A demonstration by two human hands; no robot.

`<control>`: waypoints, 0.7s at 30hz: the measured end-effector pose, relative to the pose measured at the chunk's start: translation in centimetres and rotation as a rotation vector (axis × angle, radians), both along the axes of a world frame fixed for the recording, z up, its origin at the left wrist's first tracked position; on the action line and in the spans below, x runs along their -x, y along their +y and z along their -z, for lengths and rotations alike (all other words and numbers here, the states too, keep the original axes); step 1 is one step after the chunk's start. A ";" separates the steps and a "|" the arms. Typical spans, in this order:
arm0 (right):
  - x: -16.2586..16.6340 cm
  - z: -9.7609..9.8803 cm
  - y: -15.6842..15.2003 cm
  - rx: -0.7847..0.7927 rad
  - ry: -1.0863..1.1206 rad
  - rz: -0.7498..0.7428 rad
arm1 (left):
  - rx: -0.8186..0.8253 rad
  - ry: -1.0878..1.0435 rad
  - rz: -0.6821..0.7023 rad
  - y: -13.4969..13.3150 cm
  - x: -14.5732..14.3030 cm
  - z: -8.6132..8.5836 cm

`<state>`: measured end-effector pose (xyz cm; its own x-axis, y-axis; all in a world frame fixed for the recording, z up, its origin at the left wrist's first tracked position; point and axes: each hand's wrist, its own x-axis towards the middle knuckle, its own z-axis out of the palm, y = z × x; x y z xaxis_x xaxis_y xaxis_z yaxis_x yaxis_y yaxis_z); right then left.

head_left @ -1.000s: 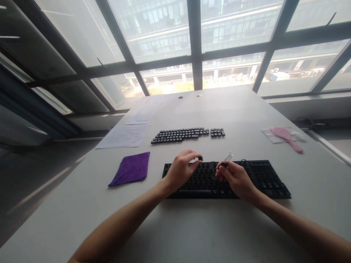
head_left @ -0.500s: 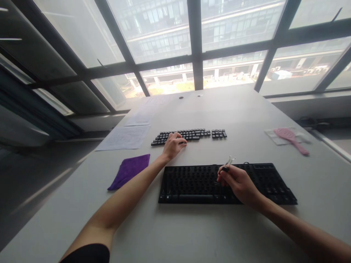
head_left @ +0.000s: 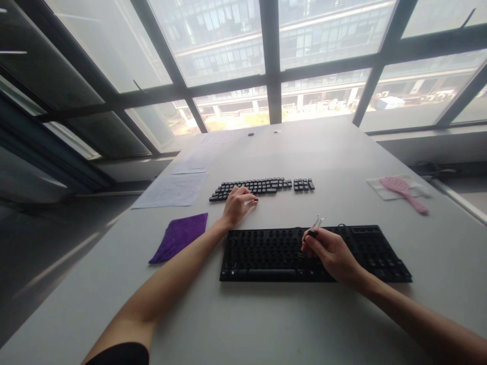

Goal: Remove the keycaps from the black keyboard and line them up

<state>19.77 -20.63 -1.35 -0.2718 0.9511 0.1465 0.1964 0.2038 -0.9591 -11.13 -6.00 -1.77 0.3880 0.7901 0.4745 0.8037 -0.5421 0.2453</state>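
My left hand point(head_left: 239, 205) pinches a small black keycap point(head_left: 256, 200) between thumb and fingertips, just in front of rows of loose black keycaps point(head_left: 271, 185) laid out on the table. My right hand point(head_left: 330, 249) is closed around a keycap puller point(head_left: 318, 221), with wire loops sticking up above the fingers and thin wire tips below. It rests over the right-middle part of a black keyboard point(head_left: 262, 253). Most of that keyboard's key positions look bare, while the long space bar and a few bottom keys are in place. Some keys are hidden under the right hand.
A folded purple cloth point(head_left: 180, 235) lies left of the keyboard beside my left forearm. Paper sheets point(head_left: 173, 191) are farther left. At the right, a pink hairbrush-shaped item point(head_left: 403, 190) lies on a white packet. Windows stand beyond the table's far edge.
My left hand has drawn slightly back toward me from the keycap rows, with the keycap at its fingertips. My right hand and the puller stay in place.
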 end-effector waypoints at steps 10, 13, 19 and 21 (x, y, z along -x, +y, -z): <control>0.0 -0.2 -0.1 0.017 0.010 0.002 | -0.024 0.070 -0.052 1.8 -0.5 -0.7; 0.1 -0.3 0.0 0.031 0.048 0.018 | -0.012 0.063 -0.069 1.9 -0.6 -0.7; -0.5 -1.0 0.2 0.036 0.187 0.145 | -0.036 -0.011 -0.076 0.9 -1.0 -2.5; -0.9 -1.3 0.1 0.018 0.158 0.141 | -0.043 -0.037 -0.052 -0.8 -1.8 -3.9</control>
<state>20.69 -20.51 -0.05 -0.1110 0.9810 0.1593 0.0690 0.1675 -0.9835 -9.29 -6.78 2.09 0.3286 0.7874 0.5215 0.8220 -0.5104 0.2526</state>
